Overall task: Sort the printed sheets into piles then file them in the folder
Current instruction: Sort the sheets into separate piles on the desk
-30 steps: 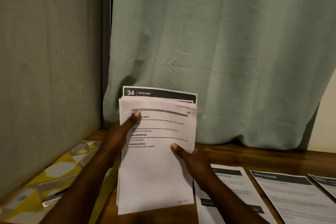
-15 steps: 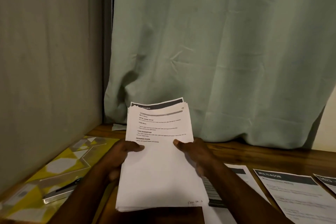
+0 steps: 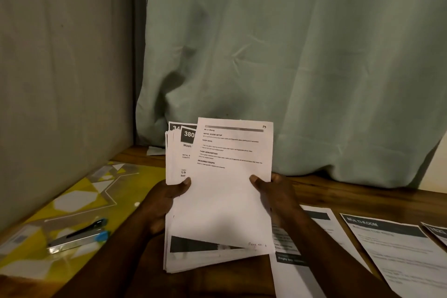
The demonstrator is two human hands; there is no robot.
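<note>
**Lower left.** Folder (image 3: pixel 72 203), yellow with a pale geometric print, is lying flat on the table (image 3: pixel 350 195). It is looking shut, and whether anything is inside cannot be told. A dark pen (image 3: pixel 84 229) and a silvery bar (image 3: pixel 75 241) with a blue end are resting on its cover. No sheet is showing on it or in it, so filing is judged not yet begun.

**Centre.** Left hand (image 3: pixel 162 205) is gripping the stack of sheets (image 3: pixel 212 256) at its left edge. The thumb is curling over the front, and the other fingers are hiding behind the paper. The stack is being held tilted up over the near part of the table. It is thick, and its upper left corners are fanning out so that headers "34" and "380" are showing.

**Centre right.** Right hand (image 3: pixel 280 195) is pinching the top sheet (image 3: pixel 229 189) near its right edge, with the thumb on the face and the fingers behind. This sheet, marked "P3", is sitting offset to the right of the stack. It is judged to be the one being dealt off.

**Lower right.** Three sheets are lying face up, side by side on the table:
- a first sheet (image 3: pixel 321 225), partly under the right forearm
- a "MULTI-ROOM" sheet (image 3: pixel 401 256)
- a third sheet (image 3: pixel 438 233), cut by the frame edge

These are judged to be the piles started, each looking thin.

**Progress.** Sorting is under way and early. Most of the paper is in hand, and all filing is left.
</note>
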